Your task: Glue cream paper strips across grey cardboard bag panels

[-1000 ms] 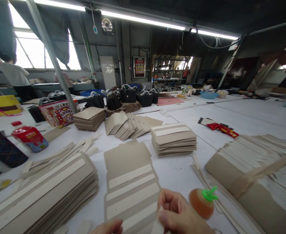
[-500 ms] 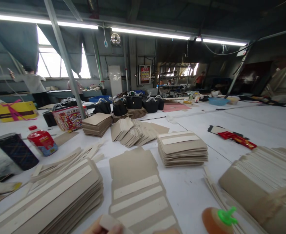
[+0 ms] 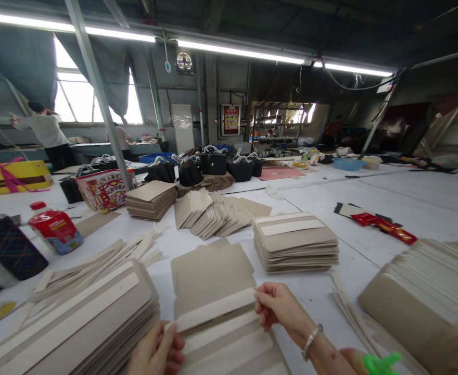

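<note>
Off-white card, by its look, makes up the long narrow strip (image 3: 215, 308) that now spans the upper part of a taupe sheet of stiff, notched board (image 3: 213, 265) lying on the white tabletop (image 3: 393, 187). Half a second ago a pale piece showed only in the left hand at the bottom edge of view, and the right hand was barely in sight; now both bare hands have come up to the board, one at each end. The left hand (image 3: 156, 349) pinches the strip's left end between its fingers, just past the board's edge, while the right hand (image 3: 276, 307) has thumb and fingers pressed together on the other end, above a silver-coloured bangle (image 3: 312, 341) at the wrist. That change suggests handling has given way to lining up — a judgement, since a dark line under the strip's lower edge leaves unclear whether it touches the board throughout. In the earlier view a pale strip lay at about this place on the board; whether it is now covered cannot be told. Nearer the person, matching flat pale strips (image 3: 229, 344) still lie on the board. To the left, the slanted stack of strip-bearing taupe boards (image 3: 96, 307) looks unchanged, whereas the amber squeeze bottle with a green nozzle (image 3: 383, 363) is now partly hidden behind the right forearm.
</note>
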{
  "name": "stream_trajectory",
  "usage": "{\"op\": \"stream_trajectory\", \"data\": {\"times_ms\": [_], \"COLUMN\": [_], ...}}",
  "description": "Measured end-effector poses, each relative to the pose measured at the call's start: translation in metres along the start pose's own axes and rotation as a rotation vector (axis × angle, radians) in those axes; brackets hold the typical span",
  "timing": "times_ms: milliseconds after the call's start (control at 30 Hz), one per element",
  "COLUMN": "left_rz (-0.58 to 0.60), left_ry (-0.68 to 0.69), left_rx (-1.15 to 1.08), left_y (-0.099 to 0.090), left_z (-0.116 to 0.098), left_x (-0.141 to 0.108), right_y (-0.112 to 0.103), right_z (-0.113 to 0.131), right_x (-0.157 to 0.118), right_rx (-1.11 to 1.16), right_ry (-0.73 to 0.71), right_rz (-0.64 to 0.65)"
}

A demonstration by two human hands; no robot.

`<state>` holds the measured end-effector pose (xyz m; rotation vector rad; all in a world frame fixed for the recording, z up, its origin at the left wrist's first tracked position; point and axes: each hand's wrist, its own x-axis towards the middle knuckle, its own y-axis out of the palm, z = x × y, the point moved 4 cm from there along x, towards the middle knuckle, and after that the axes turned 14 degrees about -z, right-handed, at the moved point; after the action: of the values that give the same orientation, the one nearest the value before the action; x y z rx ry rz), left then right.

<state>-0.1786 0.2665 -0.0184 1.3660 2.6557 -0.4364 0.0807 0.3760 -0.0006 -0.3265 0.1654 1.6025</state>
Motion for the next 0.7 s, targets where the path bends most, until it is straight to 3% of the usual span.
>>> {"op": "stream_trajectory", "data": {"times_ms": [133, 233, 700], "left_rz": [0.028, -0.022, -0.17], "left_ry": [0.233, 0.36, 0.36], "left_rx": [0.308, 0.452, 0.576], "left_y": [0.006, 0.007, 0.011], "left_z": [-0.007, -0.015, -0.015], "left_x": [0.014, 0.02, 0.047], "right_y": [0.003, 0.004, 0.012], "right_z": [-0.003, -0.004, -0.013], "right_x": [0.029, 0.044, 0.064], "right_rx": [-0.063, -0.113, -0.22], "right_ry": [-0.019, -0.047, -0.11], "right_rz": [-0.083, -0.119, -0.166]}}
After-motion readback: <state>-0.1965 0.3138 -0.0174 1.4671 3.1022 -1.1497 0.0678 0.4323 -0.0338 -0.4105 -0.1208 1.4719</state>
